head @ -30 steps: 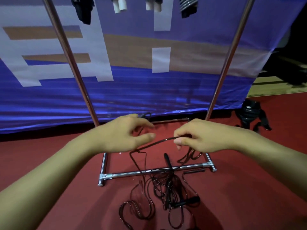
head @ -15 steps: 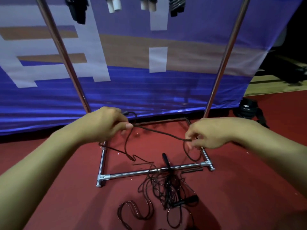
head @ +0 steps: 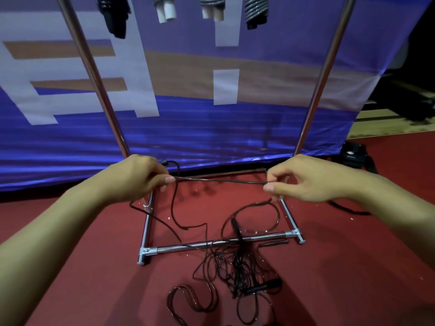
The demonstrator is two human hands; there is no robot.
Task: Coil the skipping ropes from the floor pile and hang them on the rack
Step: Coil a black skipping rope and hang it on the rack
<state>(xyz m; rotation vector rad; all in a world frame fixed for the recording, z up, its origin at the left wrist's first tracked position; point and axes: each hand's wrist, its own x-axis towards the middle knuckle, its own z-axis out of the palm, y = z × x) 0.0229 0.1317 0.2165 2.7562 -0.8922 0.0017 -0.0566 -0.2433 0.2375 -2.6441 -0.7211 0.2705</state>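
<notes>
Black thin skipping rope (head: 219,181) pulled taut: left hand (head: 135,178) grips one end, right hand (head: 303,178) pinches; cord limp, light, tangle-prone — take near handle.

Between my left hand (head: 138,178) and right hand (head: 306,178) a taut rope (head: 219,181) bars the way straight down. Beneath it, the rack (head: 211,243) base frames bare red floor (head: 353,278), crossed by slack loops. The pile (head: 237,269) clutters the front bar. Both uprights flank my hands closely; coiled ropes (head: 209,8) crowd the top, I think touching one another.
</notes>
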